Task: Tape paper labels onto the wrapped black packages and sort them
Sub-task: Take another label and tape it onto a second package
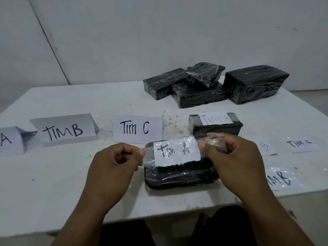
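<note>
On the white table, four glossy, film-wrapped black packages lay heaped at the far right. We saw a near block-shaped package under a paper "Tim A" label, clear tape stretched across it, pinched by the left hand and right hand.

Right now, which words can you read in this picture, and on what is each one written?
"TIM B": folded sign
"Tim C": standing sign
"A", rest cut off: left edge sign
"TIM A": label on rear package
"Tim A": label under tape, held by both hands
"B": partly hidden slip
"Tim C": loose slip
"MB", partly hidden: taped slip
</note>
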